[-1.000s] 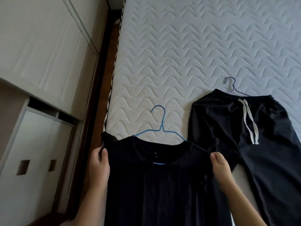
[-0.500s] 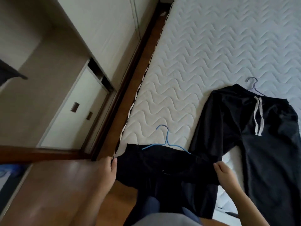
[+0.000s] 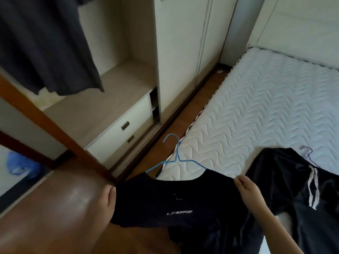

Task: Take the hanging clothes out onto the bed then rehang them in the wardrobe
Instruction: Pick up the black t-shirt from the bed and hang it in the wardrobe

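A black T-shirt (image 3: pixel 176 200) with a small white logo hangs on a blue wire hanger (image 3: pixel 177 158), lifted off the bed over the floor. My left hand (image 3: pixel 108 200) grips its left shoulder and my right hand (image 3: pixel 247 191) grips its right shoulder. Black drawstring trousers (image 3: pixel 293 180) on a purple hanger (image 3: pixel 307 153) lie on the white quilted mattress (image 3: pixel 266 110) at the right. A dark grey garment (image 3: pixel 45 46) hangs in the open wardrobe (image 3: pixel 128 74) at the upper left.
White drawers (image 3: pixel 126 131) sit in the wardrobe's base below a beige shelf. A brown wooden door frame (image 3: pixel 55 125) crosses the left side. A narrow strip of wooden floor (image 3: pixel 161 154) runs between wardrobe and bed. A blue object (image 3: pixel 22 165) lies at far left.
The view has swung left from the bed toward the open wardrobe. The T-shirt on its hanger has been lifted off the mattress, both hands still gripping its shoulders.
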A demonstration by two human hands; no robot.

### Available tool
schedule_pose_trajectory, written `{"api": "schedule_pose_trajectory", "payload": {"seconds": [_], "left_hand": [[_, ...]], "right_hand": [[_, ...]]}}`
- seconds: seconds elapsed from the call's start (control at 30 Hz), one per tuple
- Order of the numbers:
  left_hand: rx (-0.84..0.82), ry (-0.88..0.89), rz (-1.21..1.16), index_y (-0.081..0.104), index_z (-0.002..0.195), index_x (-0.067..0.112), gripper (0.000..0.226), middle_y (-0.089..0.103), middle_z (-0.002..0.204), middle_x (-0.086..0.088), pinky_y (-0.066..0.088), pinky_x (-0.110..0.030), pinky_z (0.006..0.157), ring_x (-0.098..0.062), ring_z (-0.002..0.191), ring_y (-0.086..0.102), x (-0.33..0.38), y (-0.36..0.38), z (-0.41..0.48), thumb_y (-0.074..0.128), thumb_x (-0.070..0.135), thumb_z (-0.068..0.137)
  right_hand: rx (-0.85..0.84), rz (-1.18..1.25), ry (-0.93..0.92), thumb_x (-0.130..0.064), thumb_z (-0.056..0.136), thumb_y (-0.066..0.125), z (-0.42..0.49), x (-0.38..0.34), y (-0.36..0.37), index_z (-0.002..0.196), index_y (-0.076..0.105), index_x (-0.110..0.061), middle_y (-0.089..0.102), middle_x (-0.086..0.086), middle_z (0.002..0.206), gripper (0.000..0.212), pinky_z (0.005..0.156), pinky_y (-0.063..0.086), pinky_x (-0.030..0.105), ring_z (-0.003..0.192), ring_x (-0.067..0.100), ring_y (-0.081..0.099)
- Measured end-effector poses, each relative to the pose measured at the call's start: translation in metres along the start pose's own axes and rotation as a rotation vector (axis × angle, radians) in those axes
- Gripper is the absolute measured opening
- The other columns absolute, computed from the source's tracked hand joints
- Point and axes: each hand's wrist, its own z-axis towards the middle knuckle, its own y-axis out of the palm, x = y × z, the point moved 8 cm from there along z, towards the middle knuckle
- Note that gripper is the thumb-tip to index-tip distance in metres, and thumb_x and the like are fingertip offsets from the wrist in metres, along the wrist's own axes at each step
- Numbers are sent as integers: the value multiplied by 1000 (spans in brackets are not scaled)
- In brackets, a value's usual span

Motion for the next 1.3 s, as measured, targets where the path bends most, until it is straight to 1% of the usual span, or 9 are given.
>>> {"api": "schedule_pose_trajectory", "payload": {"seconds": [0.13,0.4,0.5,0.6,0.67,0.8,0.9,1.07,1.3], "left_hand": [[99,-21,-144,51,84,20,18,58,74,-5,36,-18,58,-10,67,53,-34,-79,-2,37,23,95],[420,135,-294,51,75,25,22,51,61,0,37,-10,54,-3,57,53,-80,-246,10,41,18,94],[517,161,-332,51,85,20,15,53,66,0,39,-26,63,-9,63,51,-76,-293,22,40,22,95],[552,269,-280,47,82,27,18,51,67,3,36,-18,61,-7,64,48,-50,-325,40,36,22,96],[555,351,-263,44,76,30,23,49,65,-2,37,-16,57,-9,59,45,-29,-338,54,36,21,96],[522,433,-232,43,74,25,24,45,58,-3,36,-22,51,-10,51,46,5,-343,92,35,23,96],[493,476,-229,47,79,19,20,47,59,1,40,-16,56,-5,56,52,31,-338,127,35,21,96],[372,543,-190,51,86,23,15,57,71,6,34,-23,58,-9,71,57,88,-320,206,40,27,95],[500,570,-238,61,88,9,21,62,76,-8,33,-30,62,-33,80,60,177,-307,319,47,23,93]], "right_hand": [[12,41,-130,-8,92,47,-14,-80,45,63,49,-17,50,3,63,30,58,34,14,59,7,45],[57,35,-408,-10,94,43,-35,-262,118,77,52,-4,52,8,68,21,59,34,27,63,15,47],[88,-22,-504,-11,95,42,-35,-315,124,79,51,-9,52,3,70,18,60,35,23,67,12,48],[93,-113,-557,-13,95,41,-27,-354,119,76,48,-20,50,-4,69,21,58,34,20,66,6,46],[121,-149,-567,-12,95,42,-17,-374,110,70,45,-26,48,-6,66,28,58,33,28,64,14,46],[283,-139,-575,-11,94,44,6,-405,83,82,50,-13,53,9,75,14,72,33,31,79,24,50],[405,-91,-558,-10,94,44,28,-419,62,88,55,-6,55,10,82,14,72,33,31,80,23,49],[568,-26,-512,-13,94,44,80,-427,25,87,55,0,61,18,83,18,71,38,36,82,32,56],[669,3,-453,-17,94,45,149,-438,-31,87,56,-2,61,19,80,20,69,37,34,78,32,55]]}}
